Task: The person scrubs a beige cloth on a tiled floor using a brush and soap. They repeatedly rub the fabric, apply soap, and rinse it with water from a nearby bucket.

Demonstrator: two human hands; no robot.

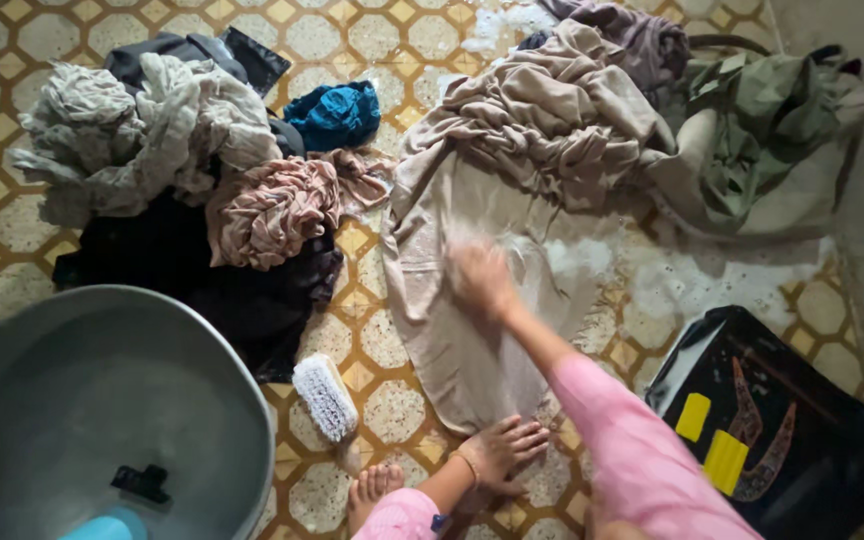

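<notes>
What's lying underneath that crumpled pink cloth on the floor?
The pink cloth lies on a black garment, which spreads out below it over the patterned tile floor. A grey-white cloth bunches against its upper left. Whatever lies beneath the pink cloth's middle is covered.

The right hand [479, 278] stretches forward, motion-blurred, palm down; the left hand [500, 452] presses flat, fingers [527, 432] spread.

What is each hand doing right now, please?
Left hand: open, fingers spread, pressing the beige cloth's lower edge.
Right hand: blurred on the cloth; grip cannot be told.
</notes>
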